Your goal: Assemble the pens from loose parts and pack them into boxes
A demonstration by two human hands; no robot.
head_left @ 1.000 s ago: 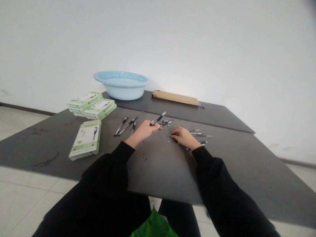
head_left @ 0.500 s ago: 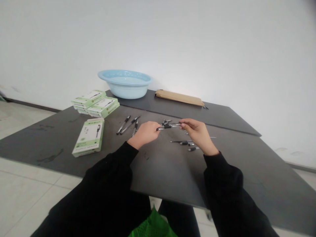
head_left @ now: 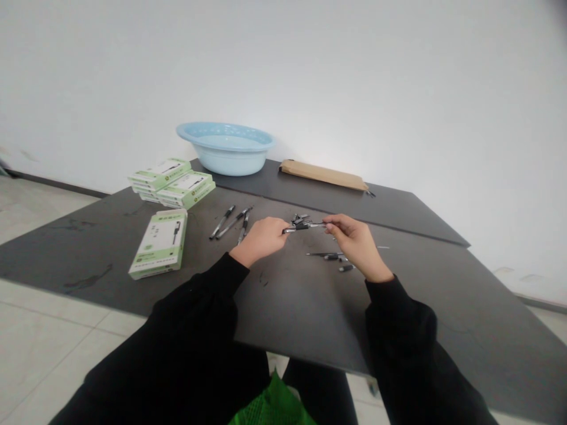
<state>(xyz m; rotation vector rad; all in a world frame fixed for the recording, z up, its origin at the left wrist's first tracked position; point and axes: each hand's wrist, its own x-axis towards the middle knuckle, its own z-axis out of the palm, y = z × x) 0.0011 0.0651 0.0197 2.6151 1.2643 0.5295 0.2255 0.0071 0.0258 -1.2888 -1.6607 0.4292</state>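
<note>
My left hand point(head_left: 264, 237) is closed around a pen barrel point(head_left: 302, 227) with a black grip, which points to the right above the dark table. At the barrel's right end my right hand point(head_left: 355, 245) pinches a thin rod, apparently a pen refill point(head_left: 319, 224), in line with it. How far the rod sits inside the barrel cannot be made out. Small black pen caps point(head_left: 300, 218) lie in a pile just behind the barrel. Loose barrels and refills point(head_left: 330, 255) lie under and beside my right hand, partly hidden by it. Several pens point(head_left: 230, 224) rest left of my left hand.
A green-and-white pen box point(head_left: 158, 245) lies on the dark table point(head_left: 283, 313) at the left, with stacked boxes point(head_left: 186, 188) behind it. Farther back are a light blue basin point(head_left: 233, 159) and a flat brown cardboard piece point(head_left: 323, 175), near the wall.
Both hands keep their grips and have hardly moved. The view has shifted very slightly.
</note>
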